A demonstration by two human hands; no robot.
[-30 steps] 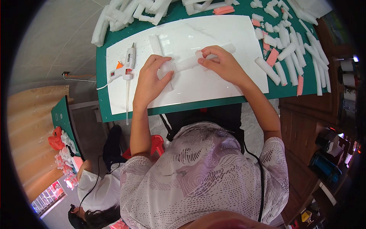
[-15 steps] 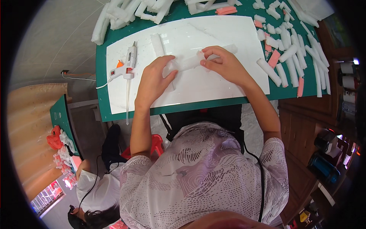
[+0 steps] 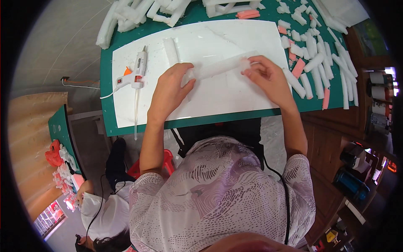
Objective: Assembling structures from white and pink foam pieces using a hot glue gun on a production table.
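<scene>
A long white foam strip (image 3: 220, 69) lies slanting across the white board (image 3: 226, 96). My left hand (image 3: 172, 88) curls round its left end, thumb and fingers gripping it where it meets another foam strip (image 3: 170, 51) that runs away from me. At the strip's right part, my right hand (image 3: 268, 80) pinches a small whitish foam piece (image 3: 244, 64) between thumb and fingers, right against the strip. Left of my left hand lies a white hot glue gun (image 3: 140, 67), nozzle pointing away, with a clear glue stick (image 3: 136, 111) trailing from its rear.
The board sits on a green-topped table (image 3: 189, 122). Loose white foam pieces (image 3: 321, 69) and pink ones (image 3: 298, 68) spread over its right side. Foam frames (image 3: 134, 14) pile at the far left. A person (image 3: 109, 210) sits at the lower left by another green table (image 3: 63, 126).
My right hand has slid to the right along the strip with the small foam piece. My left hand keeps its place at the left end. The whole view has shifted slightly.
</scene>
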